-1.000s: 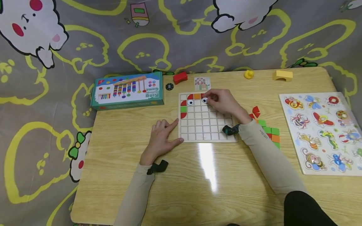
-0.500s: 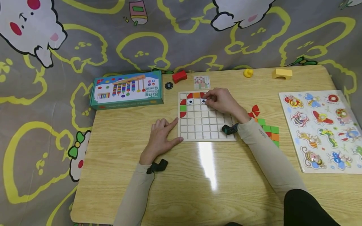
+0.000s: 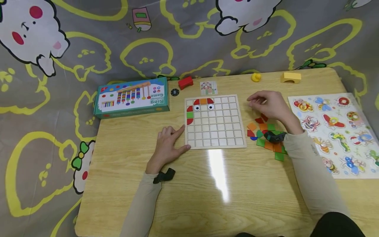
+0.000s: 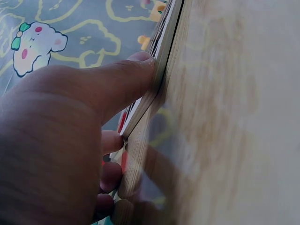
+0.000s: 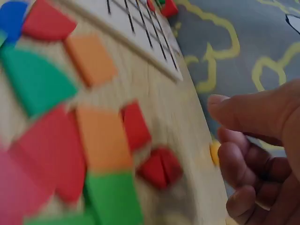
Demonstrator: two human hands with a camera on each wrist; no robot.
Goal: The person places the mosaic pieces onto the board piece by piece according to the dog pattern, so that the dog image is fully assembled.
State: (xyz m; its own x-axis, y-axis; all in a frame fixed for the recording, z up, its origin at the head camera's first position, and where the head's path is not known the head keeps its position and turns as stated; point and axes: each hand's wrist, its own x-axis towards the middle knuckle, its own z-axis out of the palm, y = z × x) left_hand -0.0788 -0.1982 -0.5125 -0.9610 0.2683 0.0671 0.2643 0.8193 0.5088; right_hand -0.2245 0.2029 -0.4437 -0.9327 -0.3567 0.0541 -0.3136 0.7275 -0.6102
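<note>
A white gridded board (image 3: 218,127) lies on the wooden table, with red, orange and green tiles and two eye tiles (image 3: 211,107) along its far left part. My left hand (image 3: 166,146) touches the board's near left corner with outstretched index finger and thumb; in the left wrist view the thumb (image 4: 126,79) rests against the board's edge. Right of the board, my right hand (image 3: 272,104) hovers beyond a pile of coloured tiles (image 3: 268,145), its fingers loosely curled and holding nothing. Two red tiles (image 5: 160,168) lie nearest that hand in the right wrist view.
A ring game box (image 3: 131,97) stands at the back left. Along the back are a black disc (image 3: 175,92), a red block (image 3: 185,83), a picture card (image 3: 208,88), a yellow duck (image 3: 256,77) and a yellow arch block (image 3: 291,77). An insect puzzle board (image 3: 334,131) lies right.
My right hand has left the eye tile on the board and moved right to the tile pile. The second eye tile now lies uncovered on the grid. The left hand stays put.
</note>
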